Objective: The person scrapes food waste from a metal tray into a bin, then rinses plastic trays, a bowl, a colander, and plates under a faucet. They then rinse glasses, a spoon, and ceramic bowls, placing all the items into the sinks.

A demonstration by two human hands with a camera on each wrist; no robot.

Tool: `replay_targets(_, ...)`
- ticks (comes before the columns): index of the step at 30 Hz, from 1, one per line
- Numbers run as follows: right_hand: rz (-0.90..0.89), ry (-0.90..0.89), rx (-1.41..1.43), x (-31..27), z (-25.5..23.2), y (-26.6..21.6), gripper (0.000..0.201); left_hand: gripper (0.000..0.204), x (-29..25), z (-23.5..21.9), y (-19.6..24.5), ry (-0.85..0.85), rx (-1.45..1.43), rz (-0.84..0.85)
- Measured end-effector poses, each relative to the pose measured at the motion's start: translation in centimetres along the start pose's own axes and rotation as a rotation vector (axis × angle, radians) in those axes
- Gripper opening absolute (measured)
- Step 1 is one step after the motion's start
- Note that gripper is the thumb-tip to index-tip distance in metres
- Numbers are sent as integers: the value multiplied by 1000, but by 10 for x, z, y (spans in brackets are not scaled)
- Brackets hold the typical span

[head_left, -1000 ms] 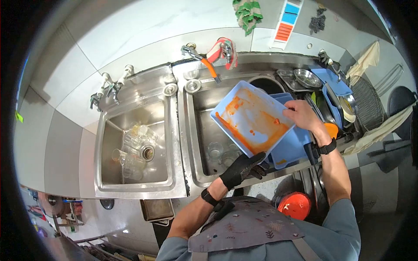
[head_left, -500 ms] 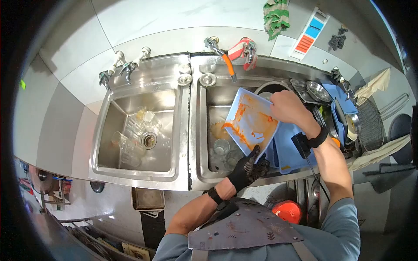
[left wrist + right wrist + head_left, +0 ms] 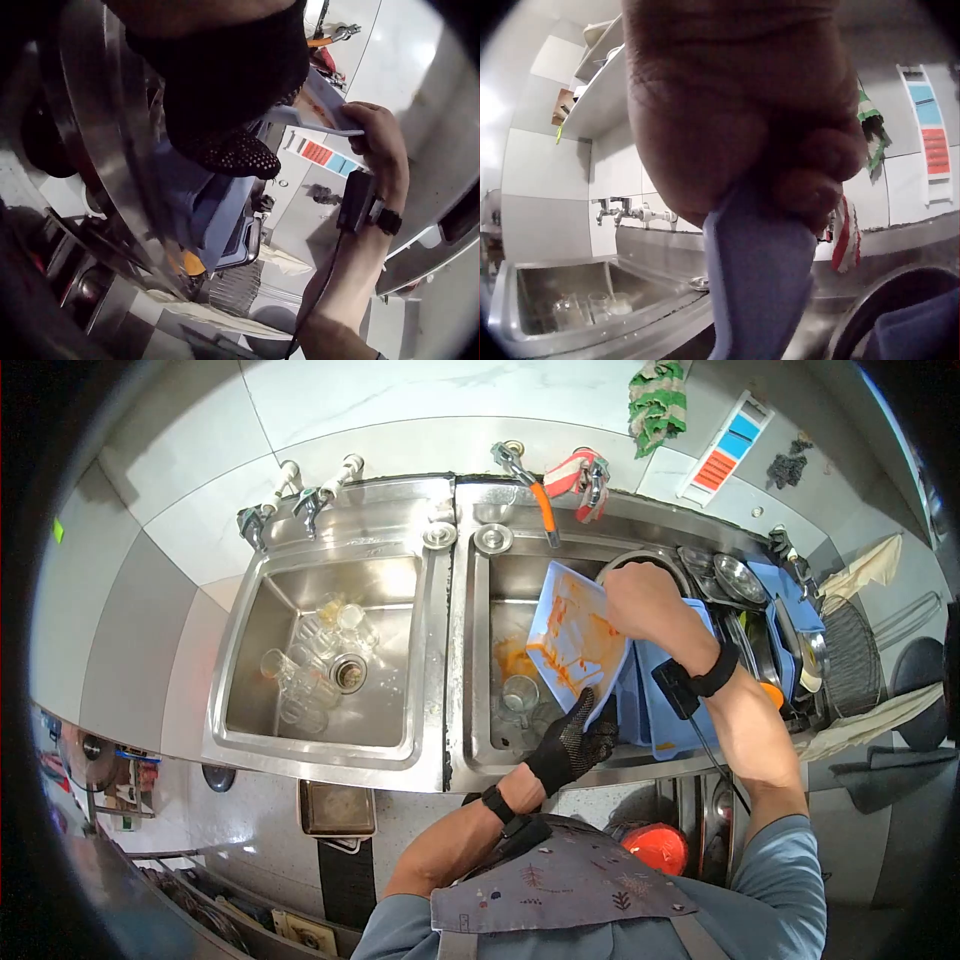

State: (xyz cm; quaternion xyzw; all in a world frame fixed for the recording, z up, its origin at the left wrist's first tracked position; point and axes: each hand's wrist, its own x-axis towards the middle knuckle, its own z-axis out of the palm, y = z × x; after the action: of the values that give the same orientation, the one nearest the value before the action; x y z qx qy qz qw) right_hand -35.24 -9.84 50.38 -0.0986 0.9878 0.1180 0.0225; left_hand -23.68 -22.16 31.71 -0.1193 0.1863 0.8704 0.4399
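A light-blue plastic tray smeared with orange sauce is held tilted over the right sink, its inside facing left. My left hand, in a black mesh glove, grips its lower edge with the thumb on the inner side. My bare right hand holds the upper right edge; in the right wrist view the fingers curl round the tray's rim. Orange liquid lies in the sink below the tray, beside a clear glass. More blue trays rest just right of the held one.
Several clear glasses lie in the left sink. A faucet with an orange hose reaches over the right sink. A round metal pot, metal bowls and a wire basket crowd the right side. A red container stands below the counter.
The tray has tilted more steeply to the left, its sauce slipping toward the left edge. Orange liquid has appeared in the sink under it. Both hands keep their hold, and the head view has shifted.
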Motion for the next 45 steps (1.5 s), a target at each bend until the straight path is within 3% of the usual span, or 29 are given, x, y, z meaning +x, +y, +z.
replay_targets(3,9,4,11,-1,5,5,18,36,-2,-4,3,-44,-33,-31)
replay_targets(5,59,1,62,-5,10,11,19,37,-7,-6,8,65,261,17)
replay_targets(6,104,-4,111,-7,14,17,20,37,-6,-7,10,57,269,19)
replay_targets(8,85,4,145,-12,36,35,22,38,0,-17,9,123,-4,100)
replay_targets(12,53,-43,268,-19,86,63,26,39,-2,-32,18,122,128,154)
replay_targets(13,41,-19,309,-24,88,63,25,39,-1,-32,19,205,117,141)
replay_targets(20,75,-48,333,-32,113,68,27,41,-5,-38,31,148,253,123)
replay_targets(23,72,-86,367,-31,105,67,29,45,-6,-46,38,152,407,136)
replay_targets(25,133,-173,436,-29,100,63,30,50,-9,-51,46,-35,1080,468)
replay_targets(26,130,-173,437,-26,102,62,30,50,-9,-51,51,-31,1081,469)
replay_targets(30,247,-211,600,-30,113,48,32,52,-4,-46,82,179,896,445)
replay_targets(33,350,-217,782,-40,116,32,31,56,-8,-56,118,315,1297,556)
replay_targets(34,389,-207,848,-44,118,28,31,67,-20,-37,137,432,1525,501)
replay_targets(36,351,-101,782,-51,144,19,30,77,-16,-48,154,707,1628,671)
replay_targets(37,301,5,704,-51,154,17,30,80,-13,-54,169,674,1641,614)
replay_targets(39,318,-20,715,-52,156,14,30,79,-7,-59,191,595,1651,537)
replay_targets(42,328,-17,697,-49,164,10,29,73,-4,-32,207,528,1801,541)
replay_targets(45,338,24,667,-46,159,4,27,59,16,-28,218,422,1711,539)
